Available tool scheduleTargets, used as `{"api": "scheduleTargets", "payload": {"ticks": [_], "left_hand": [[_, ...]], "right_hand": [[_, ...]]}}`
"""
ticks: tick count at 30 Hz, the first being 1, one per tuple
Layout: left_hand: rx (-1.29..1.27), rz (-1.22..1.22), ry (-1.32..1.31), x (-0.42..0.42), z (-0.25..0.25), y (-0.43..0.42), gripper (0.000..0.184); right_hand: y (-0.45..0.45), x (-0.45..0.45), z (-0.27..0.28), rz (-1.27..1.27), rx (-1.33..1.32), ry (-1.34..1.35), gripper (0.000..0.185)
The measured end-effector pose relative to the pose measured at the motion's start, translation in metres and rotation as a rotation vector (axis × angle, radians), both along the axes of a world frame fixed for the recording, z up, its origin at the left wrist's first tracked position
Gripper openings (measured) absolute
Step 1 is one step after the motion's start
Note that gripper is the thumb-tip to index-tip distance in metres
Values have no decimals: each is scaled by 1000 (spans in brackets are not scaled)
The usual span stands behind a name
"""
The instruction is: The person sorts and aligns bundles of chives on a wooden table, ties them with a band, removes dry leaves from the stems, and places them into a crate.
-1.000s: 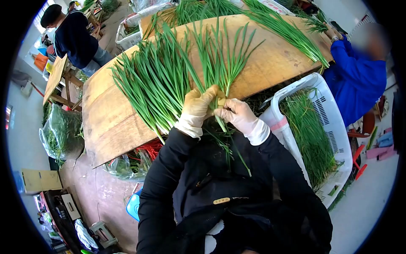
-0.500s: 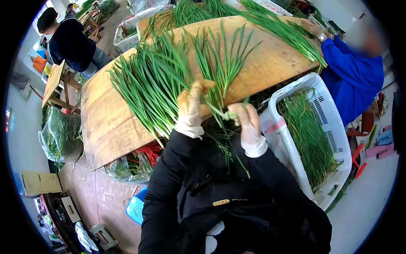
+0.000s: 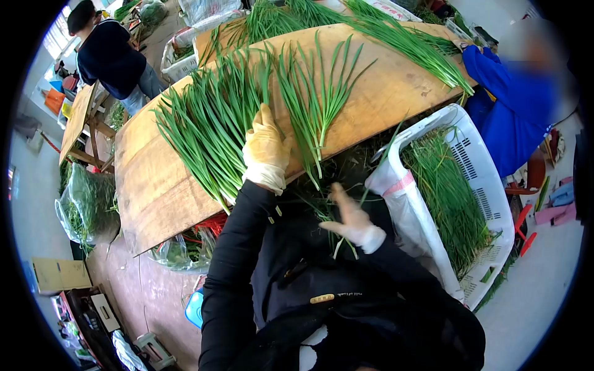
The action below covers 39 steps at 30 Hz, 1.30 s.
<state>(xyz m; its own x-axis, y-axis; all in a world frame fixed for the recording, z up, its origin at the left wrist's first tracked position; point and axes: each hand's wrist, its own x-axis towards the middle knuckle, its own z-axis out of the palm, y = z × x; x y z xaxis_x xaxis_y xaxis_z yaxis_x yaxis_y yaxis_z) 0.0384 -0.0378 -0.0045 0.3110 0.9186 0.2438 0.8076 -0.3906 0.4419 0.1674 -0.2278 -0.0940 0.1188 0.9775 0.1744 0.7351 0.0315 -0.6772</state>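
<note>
Long green garlic chives (image 3: 210, 117) lie in a thick pile on the wooden table, their pale ends toward me. My left hand (image 3: 266, 148), in a yellowish glove, is at the pile's right edge, closed around a few chives whose pale ends poke out below the wrist. To its right, a smaller, spread-out group of chives (image 3: 322, 102) lies on the wood. My right hand (image 3: 351, 221), gloved and slightly blurred, is above my lap with thumb and fingers apart. Loose stalks (image 3: 346, 247) lie on my dark apron below it, and a single leaf slants upward beside it.
A white plastic crate (image 3: 455, 179) full of thin green leaves stands at my right. Across the wooden table (image 3: 167, 198), a person in blue (image 3: 507, 117) works beside more chives (image 3: 414, 46). Another person (image 3: 111, 59) stands at the far left. Plastic bags of greens (image 3: 90, 201) sit on the floor.
My left hand has moved left and down onto the pile's edge with chives. My right hand has let go of the stalk it was pulling, dropped toward my lap and opened.
</note>
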Motion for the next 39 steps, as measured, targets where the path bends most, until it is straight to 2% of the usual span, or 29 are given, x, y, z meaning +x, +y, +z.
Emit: {"api": "scheduleTargets", "payload": {"ticks": [1,2,3,4,5,7,9,11,13,15,17,19,21,22,23,24,25,26,27,29,30,31,33,34,35,37,38,39], "left_hand": [[-16,8,44,2,4,-2,78],[-6,12,42,0,4,-1,78],[-8,1,83,-2,1,0,76],[-13,-10,126,-6,-3,1,75],[-7,-5,130,-10,-6,3,75],[54,-64,65,-17,-12,6,72],[60,-79,26,-20,-16,9,71],[58,-76,-79,-24,-19,11,70],[190,-88,-184,-32,-26,17,71],[488,-91,-191,-50,-8,17,74],[585,45,-271,-78,2,22,77],[319,339,-319,-104,3,18,83],[139,444,-232,-140,-27,32,95],[64,361,-308,-151,-46,39,105],[6,287,-391,-151,-57,44,106],[-57,218,-473,-151,-67,48,107],[-95,205,-497,-125,-39,27,108],[-80,178,-606,-107,-33,18,111],[-100,248,-593,-99,-37,16,110],[-197,302,-1003,-81,-50,16,95],[-414,68,-1343,-75,-45,14,77],[-546,75,-1522,-58,-19,-3,60],[-536,5,-1398,-51,-20,0,35],[-677,27,-1506,-54,-15,-3,33],[-921,154,-1536,-59,-7,-4,31],[-956,110,-1542,-67,-15,2,33],[-930,35,-1570,-70,-19,1,36],[-785,19,-1629,-67,-13,-7,36]], "right_hand": [[8,-13,-24,64,-142,198,49],[8,-24,-86,243,-338,423,48],[7,-36,-95,443,-467,248,47],[11,-50,-81,662,-559,77,47],[0,-59,-63,857,-543,-504,47],[6,-44,-28,918,-871,-853,42],[31,-10,-24,697,-1112,-828,37],[27,20,18,673,-684,-808,31],[44,51,54,613,-558,191,30],[70,81,81,169,-454,279,39],[100,94,90,-201,-88,-264,48],[137,95,78,-246,11,-235,55],[162,59,90,-320,-144,-439,65],[175,41,82,-318,-214,-467,66],[186,26,74,-318,-284,-494,76],[187,11,87,-312,-349,-32,75],[185,-5,89,-290,-319,163,73],[183,-21,91,-270,-291,358,72],[180,-37,77,-248,-187,284,70],[180,-55,47,-273,-64,161,65],[178,-65,42,-246,4,266,65],[176,-73,44,-220,70,371,66],[171,-78,54,-102,-46,758,69],[179,-84,41,-15,4,969,63],[180,-82,39,122,-132,1171,53],[179,-94,49,65,-8,911,45],[169,-96,51,22,-31,763,46],[171,-102,55,136,123,887,47]]}}
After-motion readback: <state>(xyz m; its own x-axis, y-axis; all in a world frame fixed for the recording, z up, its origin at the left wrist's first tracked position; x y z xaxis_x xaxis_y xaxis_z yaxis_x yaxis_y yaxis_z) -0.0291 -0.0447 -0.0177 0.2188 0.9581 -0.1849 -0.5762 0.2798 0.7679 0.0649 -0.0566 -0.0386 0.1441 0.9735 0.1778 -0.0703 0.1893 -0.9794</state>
